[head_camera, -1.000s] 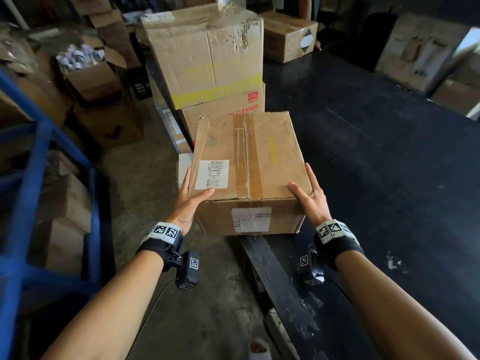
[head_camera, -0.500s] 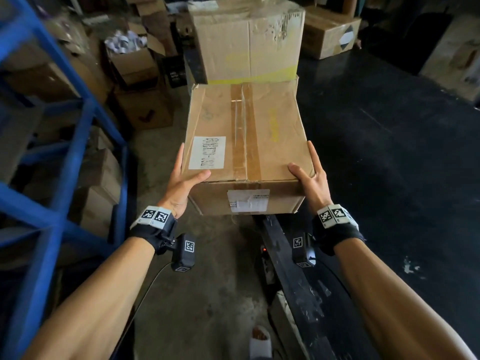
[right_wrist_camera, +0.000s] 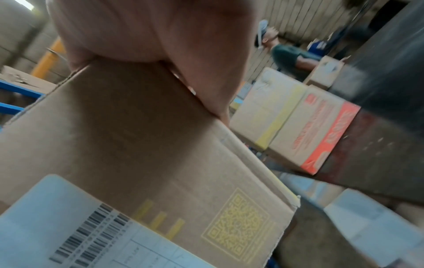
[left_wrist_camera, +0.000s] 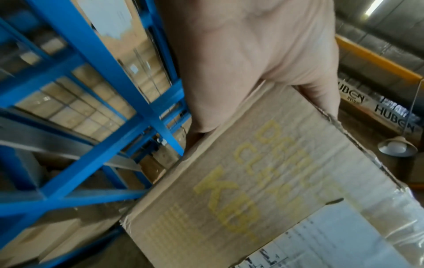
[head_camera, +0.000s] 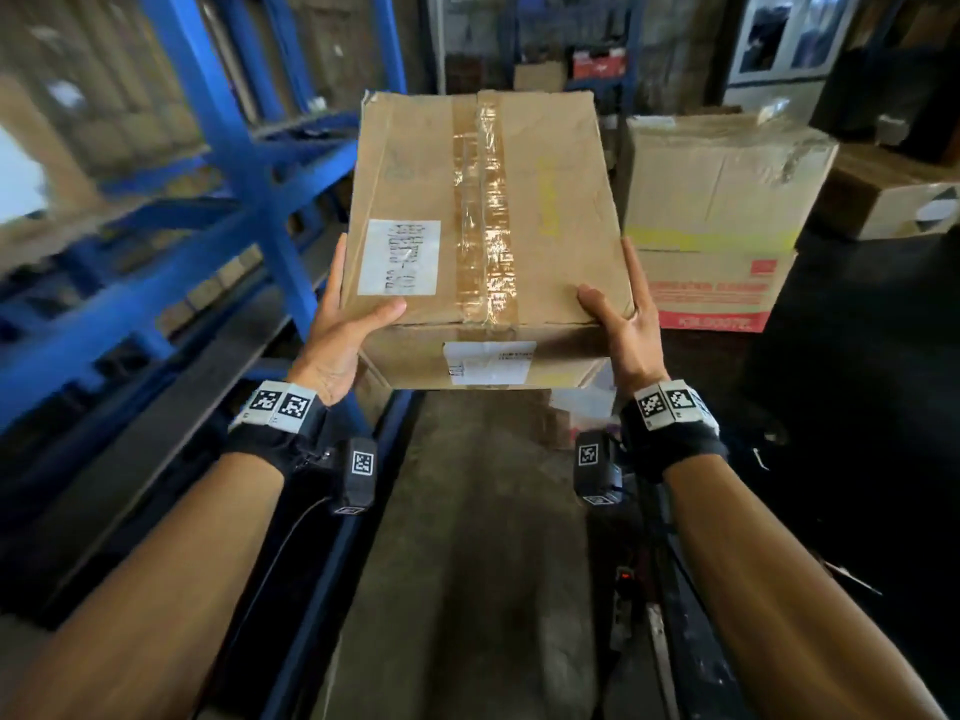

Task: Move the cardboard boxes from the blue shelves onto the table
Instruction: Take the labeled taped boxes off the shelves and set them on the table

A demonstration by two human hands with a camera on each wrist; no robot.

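I hold a taped brown cardboard box (head_camera: 483,210) with white labels in the air, over the floor aisle. My left hand (head_camera: 337,330) grips its left near corner, thumb on top and fingers along the side. My right hand (head_camera: 623,324) grips the right near corner the same way. The left wrist view shows the left hand (left_wrist_camera: 252,54) against the box (left_wrist_camera: 252,181) with yellow print. In the right wrist view the right hand (right_wrist_camera: 160,32) clasps the box (right_wrist_camera: 137,145) edge. Blue shelves (head_camera: 249,163) stand close on the left, the black table (head_camera: 857,407) on the right.
Two stacked boxes stand just right of the held one: a dented one (head_camera: 722,184) on a red-printed one (head_camera: 711,293). Another box (head_camera: 893,200) sits further right. The blue shelves (left_wrist_camera: 91,54) hold several boxes. A person (right_wrist_camera: 289,54) is in the background.
The held box has risen and moved left, off the stacked boxes and nearer the blue shelves. Both hands keep the same hold.
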